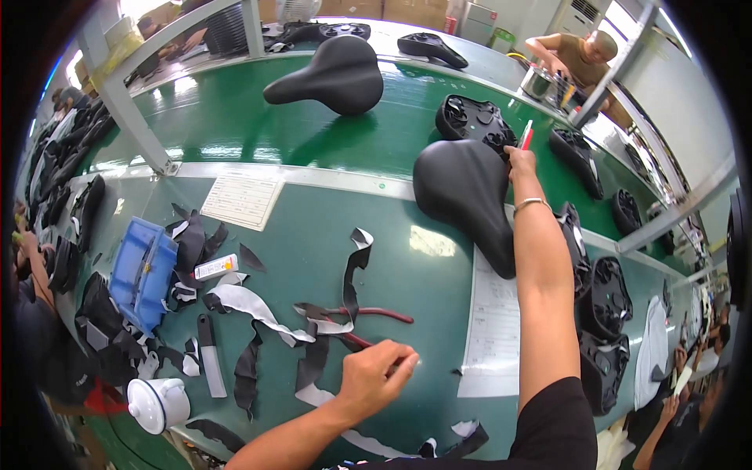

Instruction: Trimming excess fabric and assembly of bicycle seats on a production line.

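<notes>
The left hand (376, 377) lies low on the dark green workbench (313, 258), fingers curled nearly closed in a pinch at their tips; whether anything small sits in that pinch cannot be told. It is touching or just beside the red-handled pliers (374, 316), whose handles run out toward the middle of the bench among curling black and grey trimmed strips of cover material (258, 309). The right hand (521, 162) is stretched far out to the rear edge of the smooth black padded bicycle saddle (468, 200), which rests on the bench beyond the pliers, partly over a white printed sheet (492, 321); the fingers are closed around a slim red and white marker-like tool (526, 135), while the heel of the hand rests against the saddle. Beyond that saddle, on the lighter green conveyor belt (235, 117), lies an upturned black plastic saddle base (474, 121), with another finished black saddle (333, 74) further along. Left of the pliers sit a blue plastic bin (141, 274), a utility knife (210, 356) and a small white lidded pot (159, 403). With the right arm at full stretch the saddle could slide or tip off the bench edge toward the belt, and the pinched tool could mark its cover. The loose scraps could snag the pliers.
</notes>
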Tool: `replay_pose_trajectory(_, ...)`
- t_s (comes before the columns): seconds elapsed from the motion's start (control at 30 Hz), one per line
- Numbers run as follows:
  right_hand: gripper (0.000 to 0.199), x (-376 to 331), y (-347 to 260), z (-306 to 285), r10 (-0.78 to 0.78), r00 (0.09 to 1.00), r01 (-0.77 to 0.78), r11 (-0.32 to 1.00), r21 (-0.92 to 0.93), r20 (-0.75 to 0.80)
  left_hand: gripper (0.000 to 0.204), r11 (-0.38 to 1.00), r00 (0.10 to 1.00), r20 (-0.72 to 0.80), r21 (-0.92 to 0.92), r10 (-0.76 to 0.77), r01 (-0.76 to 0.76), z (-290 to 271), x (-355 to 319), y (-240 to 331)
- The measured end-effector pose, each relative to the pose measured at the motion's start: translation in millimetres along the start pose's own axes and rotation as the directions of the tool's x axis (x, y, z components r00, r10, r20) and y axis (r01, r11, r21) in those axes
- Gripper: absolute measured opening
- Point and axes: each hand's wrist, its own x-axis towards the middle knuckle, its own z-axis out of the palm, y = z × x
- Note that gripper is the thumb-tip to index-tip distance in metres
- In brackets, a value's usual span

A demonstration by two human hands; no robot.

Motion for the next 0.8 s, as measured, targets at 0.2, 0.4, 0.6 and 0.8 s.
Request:
replay_pose_trajectory(0.2, 0.034, -77, -65, 9, -0.345, 0.916, 0.35, 0.937, -0.013, -0.203, 0.009, 0.994, 0.996, -0.034, 0.077, -0.081, 0.083, -8, -2, -5)
replay_pose_trajectory(0.4, 0.03, -218, -99, -121, -0.457, 0.829, 0.335, 0.867, 0.368, 0.323, 0.019, 0.95, 0.978, -0.097, -0.274, -0.185, 0.152, -15, -12, -14)
replay_pose_trajectory(0.6, 0.027, -413, -4, -225, -0.243, 0.679, 0.151, 0.97, 0.192, 0.693, 0.053, 0.416, 0.927, 0.144, -0.862, -0.346, 0.289, -66, -9, 16)
replay_pose_trajectory(0.8, 0.039, -481, 39, -268, -0.067, 0.498, -0.077, 0.99, 0.121, 0.865, 0.05, 0.618, 0.826, 0.069, -0.631, -0.559, 0.47, -96, -70, 29)
